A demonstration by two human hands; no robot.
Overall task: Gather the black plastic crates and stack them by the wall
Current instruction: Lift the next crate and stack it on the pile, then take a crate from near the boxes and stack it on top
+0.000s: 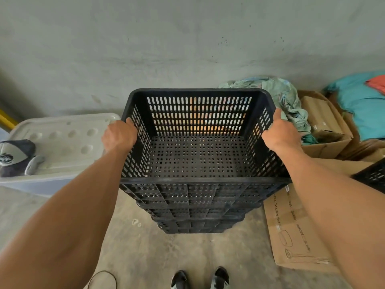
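Step (judged): seating top crate point(198, 157) onto stack point(198, 215) by the wall point(187, 49). Can't tell if it's fully nested yet.
Left hand point(119, 135): clamped on the top crate's left rim, approx. mid-length, thumb on the rim top. Fingers hidden on the outer side.
Right hand point(280, 132): same grip on the right rim, thumb up along the edge, fingers out of sight.
Crate vs hands: held between both hands, arms out straight, open side up, roughly level. Near rim sits just above the lower crates' rims.
Counter: none here. The floor point(145, 247) carries the stack, which stands near the floor's far edge by the wall, approx. centre. Gap to the wall is hidden behind the crate.
Do it well: keep both sides even, line up all 4 corners w/ the crate below, press straight down. Let go only once nothing rocks. The stack looks tall, so a skewed top could tip it.
Left of stack: white tub point(68, 138) w/ a cap point(14, 155) on its lid.
Right of stack: flat carton point(295, 230), touching or just beside the stack base.
Left to gather (judged): spare crate point(373, 176) at the right edge, only partly in view.
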